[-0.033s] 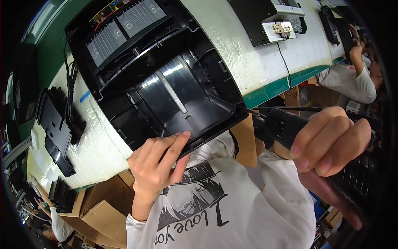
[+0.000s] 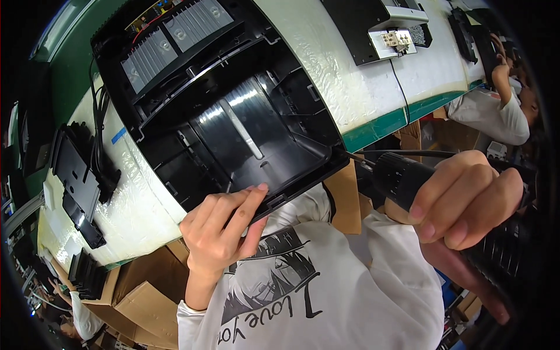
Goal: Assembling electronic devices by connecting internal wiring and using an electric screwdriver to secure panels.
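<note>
An open cardboard box (image 2: 146,309) sits below the near edge of the desk (image 2: 350,99), whose top is pale under wrinkled clear film, with green along its border. The black housing (image 2: 277,157) lies open on it, its near end toward the person's white shirt (image 2: 373,291). To its left are a black panel (image 2: 79,172) and black cables (image 2: 102,128); to its right, farther off, a silver bracket (image 2: 379,42). 2 finned heat sinks (image 2: 198,26) fill the housing's far end. A co-worker (image 2: 490,116) is at the far right.

The screwdriver's tip is hard to make out at the housing's near right corner; the housing's far end is cut off above, and the outer room darkens at the rim.

The right hand (image 2: 466,198) is closed around a black screwdriver (image 2: 402,178). The left hand (image 2: 221,230) is partly curled, fingers over the housing's near edge, thumb lower, holding no separate tool.
</note>
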Demonstrator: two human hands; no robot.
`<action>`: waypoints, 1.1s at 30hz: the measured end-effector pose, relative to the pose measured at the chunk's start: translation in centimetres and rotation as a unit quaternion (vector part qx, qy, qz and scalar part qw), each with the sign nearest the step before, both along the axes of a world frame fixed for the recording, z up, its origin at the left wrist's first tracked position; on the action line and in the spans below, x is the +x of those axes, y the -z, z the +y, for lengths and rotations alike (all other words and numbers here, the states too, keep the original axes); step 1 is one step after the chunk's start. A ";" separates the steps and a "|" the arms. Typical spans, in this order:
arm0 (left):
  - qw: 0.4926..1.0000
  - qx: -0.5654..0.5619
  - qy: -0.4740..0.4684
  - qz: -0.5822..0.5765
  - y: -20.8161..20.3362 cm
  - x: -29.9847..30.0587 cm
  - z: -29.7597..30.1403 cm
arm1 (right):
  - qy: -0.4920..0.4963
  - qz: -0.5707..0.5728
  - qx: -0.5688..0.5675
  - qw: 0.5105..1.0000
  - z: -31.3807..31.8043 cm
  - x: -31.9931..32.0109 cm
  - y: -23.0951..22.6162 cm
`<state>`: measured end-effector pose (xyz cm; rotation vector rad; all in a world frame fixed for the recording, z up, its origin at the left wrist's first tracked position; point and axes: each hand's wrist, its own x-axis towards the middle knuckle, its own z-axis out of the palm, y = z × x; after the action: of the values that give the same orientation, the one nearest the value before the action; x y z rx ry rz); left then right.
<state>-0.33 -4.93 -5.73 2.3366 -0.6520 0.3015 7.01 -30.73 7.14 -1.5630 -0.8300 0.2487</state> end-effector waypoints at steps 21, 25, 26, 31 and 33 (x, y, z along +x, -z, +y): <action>1.000 0.024 0.000 -0.014 0.4 0.1 0.1 | 0.036 -0.102 0.065 0.992 0.0 -0.4 3.7; 1.000 0.025 0.003 -0.015 0.4 0.2 0.1 | 0.048 -0.107 0.074 0.990 0.0 -0.9 3.6; 1.000 0.024 0.002 -0.015 0.4 0.2 0.1 | 0.050 -0.109 0.076 0.990 -0.1 -1.1 3.5; 0.999 0.026 0.005 -0.019 0.4 0.3 0.0 | 0.064 -0.118 0.082 0.987 0.1 -1.6 3.4; 1.000 0.024 0.002 -0.018 0.3 0.2 -0.1 | 0.066 -0.123 0.085 0.987 0.8 -2.0 3.5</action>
<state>-0.13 -4.98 -6.08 2.3802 -0.6899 0.3306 5.01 -29.96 3.64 -1.4976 -0.9086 -0.1108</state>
